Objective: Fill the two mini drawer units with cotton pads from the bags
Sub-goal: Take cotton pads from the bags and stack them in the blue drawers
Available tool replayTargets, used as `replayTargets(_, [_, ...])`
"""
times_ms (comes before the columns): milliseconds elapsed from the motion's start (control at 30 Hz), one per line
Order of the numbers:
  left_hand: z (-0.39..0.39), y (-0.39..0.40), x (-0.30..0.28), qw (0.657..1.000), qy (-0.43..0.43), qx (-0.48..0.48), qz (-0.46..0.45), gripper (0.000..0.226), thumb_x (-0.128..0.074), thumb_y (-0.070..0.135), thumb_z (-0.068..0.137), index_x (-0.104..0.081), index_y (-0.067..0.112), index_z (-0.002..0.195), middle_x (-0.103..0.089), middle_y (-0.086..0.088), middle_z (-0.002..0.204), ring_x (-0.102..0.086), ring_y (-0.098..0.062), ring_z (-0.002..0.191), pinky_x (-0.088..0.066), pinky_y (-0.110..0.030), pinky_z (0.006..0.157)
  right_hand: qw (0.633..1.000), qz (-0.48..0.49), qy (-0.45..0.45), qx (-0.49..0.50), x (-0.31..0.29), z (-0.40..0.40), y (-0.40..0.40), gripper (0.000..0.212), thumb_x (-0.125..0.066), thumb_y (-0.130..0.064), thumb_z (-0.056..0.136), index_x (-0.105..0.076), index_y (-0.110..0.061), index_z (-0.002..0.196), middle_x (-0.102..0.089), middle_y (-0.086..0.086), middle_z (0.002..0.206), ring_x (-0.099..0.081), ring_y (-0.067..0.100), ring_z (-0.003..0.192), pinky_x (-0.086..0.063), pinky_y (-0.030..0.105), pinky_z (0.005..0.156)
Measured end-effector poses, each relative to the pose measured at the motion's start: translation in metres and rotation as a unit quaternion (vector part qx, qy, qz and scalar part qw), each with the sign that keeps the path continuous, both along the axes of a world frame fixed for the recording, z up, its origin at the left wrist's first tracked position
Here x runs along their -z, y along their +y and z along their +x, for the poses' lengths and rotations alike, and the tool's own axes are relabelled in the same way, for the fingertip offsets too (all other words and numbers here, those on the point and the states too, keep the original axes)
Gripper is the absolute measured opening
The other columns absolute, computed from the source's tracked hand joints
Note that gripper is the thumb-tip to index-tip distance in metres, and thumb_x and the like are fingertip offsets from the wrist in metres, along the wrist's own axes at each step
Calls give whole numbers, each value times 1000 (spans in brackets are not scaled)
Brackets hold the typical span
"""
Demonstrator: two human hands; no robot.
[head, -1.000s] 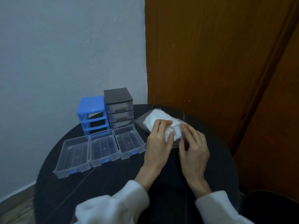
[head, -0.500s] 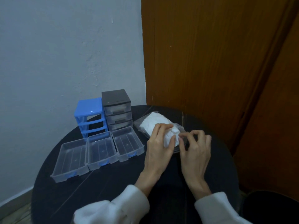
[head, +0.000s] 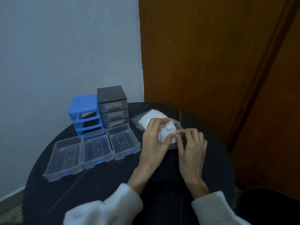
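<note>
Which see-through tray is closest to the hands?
The rightmost tray, beside the left hand and in front of the black drawer unit.

No text, label, brand, number or sign can be read anywhere: the blue unit point(head: 84, 111), the grey unit point(head: 112, 105), the three clear drawers point(head: 95, 150) and the bag point(head: 155, 122) of pads all show plain surfaces.

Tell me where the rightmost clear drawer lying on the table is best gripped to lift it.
Probably by its long side walls, from above: the rightmost clear drawer lies open side up and looks empty, its right wall free. The middle drawer crowds its left wall, so the near front lip also works.
</note>
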State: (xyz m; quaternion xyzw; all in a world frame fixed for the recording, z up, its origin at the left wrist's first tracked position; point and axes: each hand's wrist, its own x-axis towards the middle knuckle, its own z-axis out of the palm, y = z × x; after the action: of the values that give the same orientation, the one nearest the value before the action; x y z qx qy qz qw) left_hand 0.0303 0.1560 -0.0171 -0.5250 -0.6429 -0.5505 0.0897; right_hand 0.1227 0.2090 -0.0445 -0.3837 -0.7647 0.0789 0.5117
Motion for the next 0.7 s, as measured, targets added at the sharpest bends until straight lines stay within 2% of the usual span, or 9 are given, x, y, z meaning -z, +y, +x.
replayTargets(100, [-1,1,1,1000,-10,-1,-6,32,-70,10,81,-58,16,111,-57,5,109,-46,13,103,-34,-4,90,1000,-2,17,-22,-1,-1,0,5,-57,-20,88,-58,-20,94,-60,-3,94,-47,10,87,-22,21,73])
replayTargets(167, [-2,1,1,1000,-16,-4,-6,32,-69,9,82,-58,16,111,-57,6,109,-46,12,103,-35,-5,90,999,-1,31,-39,-3,-1,-3,13,-48,-26,90,-58,-19,94,-59,-6,91,-44,5,84,-25,21,73])
replayTargets(267, [-3,0,0,999,-31,-7,-6,32,-67,6,81,-58,17,110,-57,7,109,-47,11,103,-35,-5,90,993,-58,65,-77,-5,1,-5,6,-55,-15,92,-57,-17,97,-51,-7,89,-48,7,81,-33,15,67])
replayTargets(333, [-2,-1,-1,999,-45,-3,-4,32,-67,5,82,-58,18,110,-57,8,108,-49,8,104,-37,-6,89,986,-99,66,-115,-6,2,-6,16,-60,-16,89,-55,-18,104,-52,-5,94,-54,8,85,-37,10,68])
replayTargets(400, [-2,-1,-1,998,-56,-2,-3,32,-66,3,81,-59,18,109,-57,8,108,-50,6,103,-38,-7,88,982,-115,62,-137,-7,2,-6,30,-66,-20,85,-52,-21,111,-53,-5,100,-55,4,88,-41,12,72])
replayTargets(500, [-2,-2,0,998,-56,1,-8,32,-66,3,82,-59,18,110,-56,9,107,-50,7,103,-38,-6,88,980,-118,83,-140,-6,2,-5,33,-66,-17,85,-49,-22,113,-58,-4,101,-58,5,89,-46,11,74])
replayTargets(600, [-1,-2,0,998,-54,12,-13,30,-65,6,83,-59,18,110,-56,10,106,-50,7,103,-39,-7,88,978,-108,106,-141,-6,3,-5,34,-62,-11,88,-51,-19,119,-61,-1,98,-60,7,86,-43,4,73])
replayTargets(700, [-1,-1,0,998,-55,19,-15,30,-65,6,83,-59,17,110,-58,7,107,-52,4,103,-39,-8,87,982,-89,106,-132,-7,4,-5,31,-62,-4,85,-57,-16,113,-60,2,99,-58,8,86,-44,8,73])
